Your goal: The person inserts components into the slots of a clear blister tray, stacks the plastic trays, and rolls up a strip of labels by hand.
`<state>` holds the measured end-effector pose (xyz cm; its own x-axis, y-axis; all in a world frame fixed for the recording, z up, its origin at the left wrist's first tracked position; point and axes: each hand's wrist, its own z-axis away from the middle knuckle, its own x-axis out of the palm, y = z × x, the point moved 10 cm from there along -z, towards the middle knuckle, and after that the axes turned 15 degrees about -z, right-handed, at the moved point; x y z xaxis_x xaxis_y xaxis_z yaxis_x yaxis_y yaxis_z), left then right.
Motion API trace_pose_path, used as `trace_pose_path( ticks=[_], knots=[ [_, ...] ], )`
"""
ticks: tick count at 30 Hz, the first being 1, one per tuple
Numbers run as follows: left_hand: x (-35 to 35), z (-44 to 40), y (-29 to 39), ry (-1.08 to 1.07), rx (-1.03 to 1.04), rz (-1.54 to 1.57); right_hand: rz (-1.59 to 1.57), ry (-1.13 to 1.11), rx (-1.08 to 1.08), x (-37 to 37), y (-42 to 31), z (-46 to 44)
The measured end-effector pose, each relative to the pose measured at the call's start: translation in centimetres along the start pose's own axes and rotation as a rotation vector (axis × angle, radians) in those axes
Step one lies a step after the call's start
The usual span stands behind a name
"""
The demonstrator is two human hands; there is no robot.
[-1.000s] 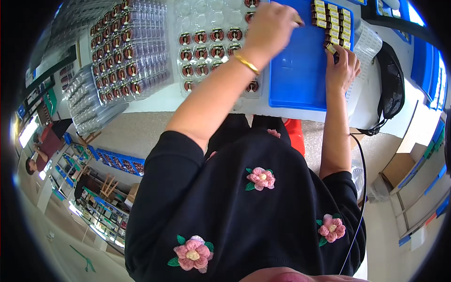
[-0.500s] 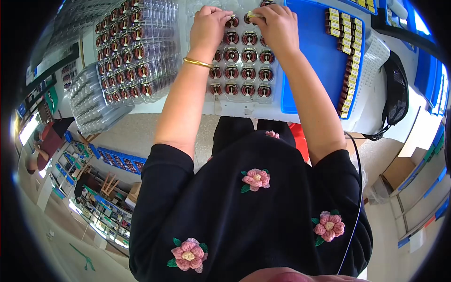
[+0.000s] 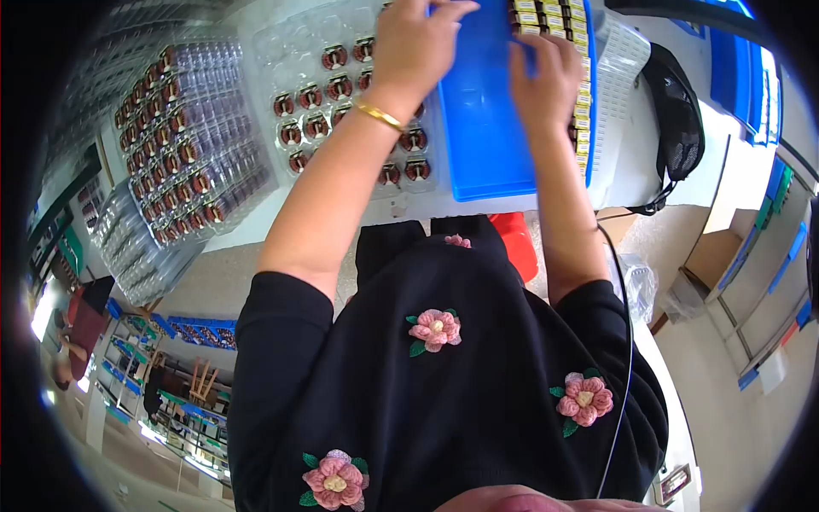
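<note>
My left hand point(image 3: 418, 51) is above the blue tray's left edge and the clear plastic tray point(image 3: 264, 51), its fingers apart and nothing visible in them. Part of that hand runs out at the top of the view. Dark red wound coils point(image 3: 339, 86) sit in the clear tray's pockets, some hidden under my left forearm. Over the right side of the blue tray point(image 3: 482, 154), my right hand point(image 3: 548, 81) has its thumb and fingers spread, slightly blurred. Its fingertips are at the rows of small yellow-topped parts point(image 3: 553, 20); I cannot tell whether they touch.
Stacked clear trays with coils point(image 3: 171, 145) stand at the left, beside nested clear trays point(image 3: 141, 243). A black mesh bag point(image 3: 678, 119) lies on the right. A red stool point(image 3: 514, 243) is under the table edge. Another person point(image 3: 81, 328) is in the far left background.
Both hands have left the coils in the clear tray. My right hand has moved to the yellow-topped parts; my left has shifted toward the blue tray. The view has swung rightward.
</note>
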<state>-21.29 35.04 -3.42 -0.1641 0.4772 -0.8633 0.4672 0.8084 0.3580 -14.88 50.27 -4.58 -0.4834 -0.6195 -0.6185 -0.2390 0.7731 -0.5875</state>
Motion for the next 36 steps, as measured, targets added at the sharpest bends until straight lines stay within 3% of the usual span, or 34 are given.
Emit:
trace_pose_path(
  ticks=[3, 8, 9, 13, 14, 17, 18, 19, 20, 21, 24, 26, 30, 33, 36],
  knots=[
    [2.6, -1.5, 4.6, -0.037, 0.053, 0.033, 0.201, -0.052, 0.103, -4.0, 3.3, 0.9],
    [5.2, -2.1, 7.6, 0.01, 0.112, -0.079, 0.263, -0.182, 0.17, -3.2, 5.1, 1.2],
    [5.5, -2.1, 7.7, -0.071, 0.107, -0.063, 0.267, -0.179, 0.153, -3.2, 5.4, 1.4],
    [6.2, -1.0, 8.2, 0.128, 0.22, -0.256, 0.287, -0.206, 0.156, -3.0, 5.8, 1.5],
    [5.5, -0.6, 7.7, 0.203, 0.182, -0.202, 0.283, -0.184, 0.155, -3.3, 5.4, 1.5],
    [2.6, -0.8, 4.0, 0.093, -0.002, 0.077, 0.209, -0.12, 0.125, -3.4, 3.7, 1.0],
    [1.7, -0.1, 1.4, 0.116, -0.153, 0.258, 0.139, -0.095, 0.099, -3.0, 2.7, 0.7],
    [0.9, -0.3, -0.9, -0.053, -0.221, 0.201, 0.069, -0.069, 0.074, -2.6, 1.6, 0.2],
    [-0.1, -0.2, -3.4, -0.056, -0.231, 0.102, -0.003, -0.068, 0.166, -1.5, 0.4, -0.6],
    [-1.7, 0.2, -5.7, 0.052, -0.2, -0.006, -0.099, -0.085, 0.103, 0.3, -0.5, -1.2],
    [-3.6, 1.5, -13.0, -0.008, -0.304, -0.133, -0.302, -0.052, 0.082, 5.8, -4.0, -3.5],
    [-3.9, 1.9, -15.4, -0.063, -0.257, -0.158, -0.375, -0.187, 0.169, 10.3, -5.6, -4.6],
    [-2.9, 2.1, -16.1, -0.235, -0.218, -0.13, -0.415, -0.317, 0.082, 15.7, -7.8, -5.8],
    [-2.0, 2.3, -16.5, -0.224, -0.148, -0.187, -0.326, -0.442, 0.063, 18.2, -7.3, -5.4],
    [-2.7, 2.3, -16.8, -0.138, -0.28, -0.154, -0.234, -0.464, 0.065, 19.1, -7.5, -5.5]
  ],
)
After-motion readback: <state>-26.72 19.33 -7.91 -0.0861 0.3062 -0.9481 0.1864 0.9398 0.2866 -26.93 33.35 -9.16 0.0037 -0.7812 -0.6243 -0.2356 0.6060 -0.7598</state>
